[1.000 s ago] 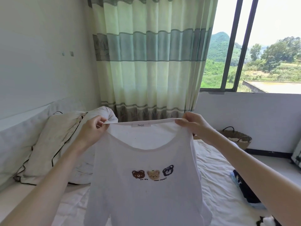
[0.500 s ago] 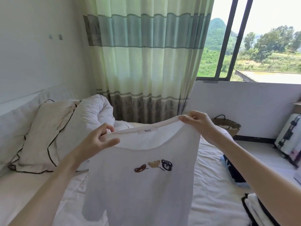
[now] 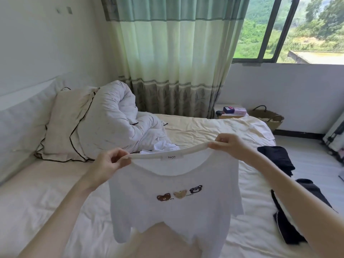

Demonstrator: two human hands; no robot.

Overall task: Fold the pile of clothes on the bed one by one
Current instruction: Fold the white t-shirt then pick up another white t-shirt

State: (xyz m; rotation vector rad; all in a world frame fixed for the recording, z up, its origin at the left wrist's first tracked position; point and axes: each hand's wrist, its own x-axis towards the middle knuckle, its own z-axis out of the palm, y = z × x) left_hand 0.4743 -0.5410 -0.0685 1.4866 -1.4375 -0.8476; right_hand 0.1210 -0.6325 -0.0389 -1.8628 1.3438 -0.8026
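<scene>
White T-shirt held up by its neckline over the bed.

The fingers (image 3: pixel 119 161) of the left hand (image 3: pixel 107 167) pinch the left end of the neckband, and the fingers (image 3: pixel 216 144) of the right hand (image 3: pixel 232 147) pinch its right end, so the band is stretched between them. The T-shirt (image 3: pixel 173 200) hangs from both hands with its three bear faces toward the camera and its hem above the bed (image 3: pixel 46 202). Beyond the T-shirt's collar lies a crumpled white garment (image 3: pixel 163 146), and farther back a rolled duvet (image 3: pixel 115 116) leans against a pillow (image 3: pixel 68 123). Right of the T-shirt, dark clothes (image 3: pixel 277 159) lie at the bed's edge. A striped curtain (image 3: pixel 176 53) hangs behind the bed.
</scene>
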